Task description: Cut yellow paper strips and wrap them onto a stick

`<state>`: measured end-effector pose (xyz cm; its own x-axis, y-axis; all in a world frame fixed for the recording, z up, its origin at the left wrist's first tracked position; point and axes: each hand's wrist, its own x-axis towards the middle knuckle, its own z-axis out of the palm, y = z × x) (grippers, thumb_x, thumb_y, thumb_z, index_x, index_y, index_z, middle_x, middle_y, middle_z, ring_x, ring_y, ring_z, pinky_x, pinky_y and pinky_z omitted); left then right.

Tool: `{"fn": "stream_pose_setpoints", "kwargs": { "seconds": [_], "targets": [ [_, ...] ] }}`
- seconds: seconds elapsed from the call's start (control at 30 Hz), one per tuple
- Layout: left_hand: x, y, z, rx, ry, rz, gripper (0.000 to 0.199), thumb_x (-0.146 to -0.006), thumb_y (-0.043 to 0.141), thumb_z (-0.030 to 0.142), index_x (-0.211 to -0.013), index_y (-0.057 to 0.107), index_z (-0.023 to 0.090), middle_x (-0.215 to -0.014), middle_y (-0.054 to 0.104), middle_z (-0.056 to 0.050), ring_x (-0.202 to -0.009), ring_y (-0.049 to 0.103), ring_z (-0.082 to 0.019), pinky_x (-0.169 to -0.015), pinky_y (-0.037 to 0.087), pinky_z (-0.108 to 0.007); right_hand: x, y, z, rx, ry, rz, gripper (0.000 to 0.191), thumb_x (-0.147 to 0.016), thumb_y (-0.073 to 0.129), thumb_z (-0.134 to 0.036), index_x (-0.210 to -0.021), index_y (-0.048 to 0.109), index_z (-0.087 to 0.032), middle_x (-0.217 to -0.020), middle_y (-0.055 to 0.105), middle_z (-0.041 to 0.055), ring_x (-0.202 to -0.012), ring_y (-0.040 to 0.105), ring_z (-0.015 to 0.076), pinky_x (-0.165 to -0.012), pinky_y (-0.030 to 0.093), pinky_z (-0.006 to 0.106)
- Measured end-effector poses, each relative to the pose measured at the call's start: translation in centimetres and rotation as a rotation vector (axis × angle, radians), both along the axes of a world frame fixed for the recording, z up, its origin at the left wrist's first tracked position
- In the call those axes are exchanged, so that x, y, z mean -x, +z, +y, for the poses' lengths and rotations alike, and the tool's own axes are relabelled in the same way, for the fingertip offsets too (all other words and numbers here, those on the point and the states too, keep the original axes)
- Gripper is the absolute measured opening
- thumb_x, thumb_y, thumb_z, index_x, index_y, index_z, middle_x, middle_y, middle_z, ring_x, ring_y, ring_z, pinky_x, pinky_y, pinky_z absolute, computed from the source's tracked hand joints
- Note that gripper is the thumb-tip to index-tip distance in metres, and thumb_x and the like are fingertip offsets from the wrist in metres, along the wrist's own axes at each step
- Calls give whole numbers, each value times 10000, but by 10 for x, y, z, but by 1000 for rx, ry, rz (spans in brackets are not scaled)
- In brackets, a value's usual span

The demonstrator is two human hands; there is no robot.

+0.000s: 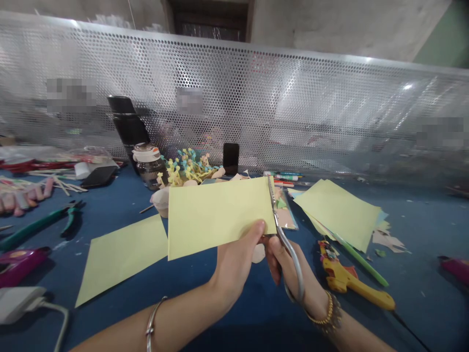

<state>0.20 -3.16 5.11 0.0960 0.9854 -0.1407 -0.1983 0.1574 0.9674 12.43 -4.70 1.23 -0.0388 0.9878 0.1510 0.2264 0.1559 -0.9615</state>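
Note:
A yellow sheet of paper [216,210], perhaps folded or doubled, is held up over the table by my left hand [238,256]. The left thumb presses on its lower right part; the other fingers are hidden behind it. My right hand [289,264] grips a pair of metal scissors [291,252] by the handles. Their blades point away from me and lie along the paper's right edge, with a narrow strip of paper beyond them. Another yellow sheet [122,254] lies flat on the table to the left.
On the blue table [242,313], a yellow glue gun [355,286], a green pen [361,259] and stacked yellow paper [340,210] lie right. Green pliers [40,225] and a white charger [22,303] lie left. Bottles, small paper flowers [190,166] and a perforated metal screen [256,107] stand behind.

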Motion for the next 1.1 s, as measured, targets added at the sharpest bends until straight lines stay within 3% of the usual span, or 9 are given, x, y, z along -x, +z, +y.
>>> {"fn": "stream_pose_setpoints", "kwargs": {
  "seconds": [0.3, 0.53, 0.8, 0.9, 0.97, 1.1],
  "targets": [
    [0, -10, 5, -40, 28, -98, 314, -746, 641, 453, -815, 700, 152, -905, 723, -85, -851, 653, -236, -785, 507, -313, -2, 0, 2, 24, -14, -17, 517, -883, 373, -614, -564, 397, -207, -390, 402, -51, -346, 376, 78, -376, 309, 210],
    [1, -11, 6, 6, 40, -93, 332, -739, 659, 464, -796, 701, 139, -875, 725, -89, -841, 651, -234, -759, 511, -315, -2, 0, 3, 34, -28, -3, 491, -868, 404, -622, -613, 419, -203, -389, 389, -66, -324, 367, 69, -348, 300, 199],
    [-3, -10, 14, 30, 165, -201, 236, -671, 753, 346, -724, 699, 122, -756, 709, -63, -719, 647, -176, -758, 529, -298, -2, -2, 9, 94, -46, 34, 511, -829, 430, -663, -619, 413, -198, -399, 378, -77, -292, 351, 51, -308, 297, 180],
    [14, -1, 30, -47, 280, -315, 182, -645, 775, 225, -776, 695, 126, -786, 698, -36, -717, 640, -141, -719, 546, -253, -1, -3, 13, 156, -10, 37, 528, -809, 436, -683, -598, 398, -200, -404, 367, -82, -279, 332, 41, -289, 291, 170],
    [33, 1, 46, -85, 275, -350, 139, -655, 758, 141, -769, 681, 122, -762, 682, -18, -691, 632, -110, -663, 545, -200, 1, -4, 14, 216, 45, 22, 536, -790, 452, -695, -591, 393, -201, -400, 360, -86, -274, 328, 40, -278, 294, 164],
    [74, -14, 73, 211, 266, -290, 110, -764, 607, 14, -724, 621, 116, -588, 616, 6, -513, 584, -70, -544, 527, -161, 8, -4, 10, 363, 131, 51, 541, -762, 481, -708, -606, 385, -199, -429, 366, -94, -271, 328, 33, -256, 291, 148]
  ]
}}
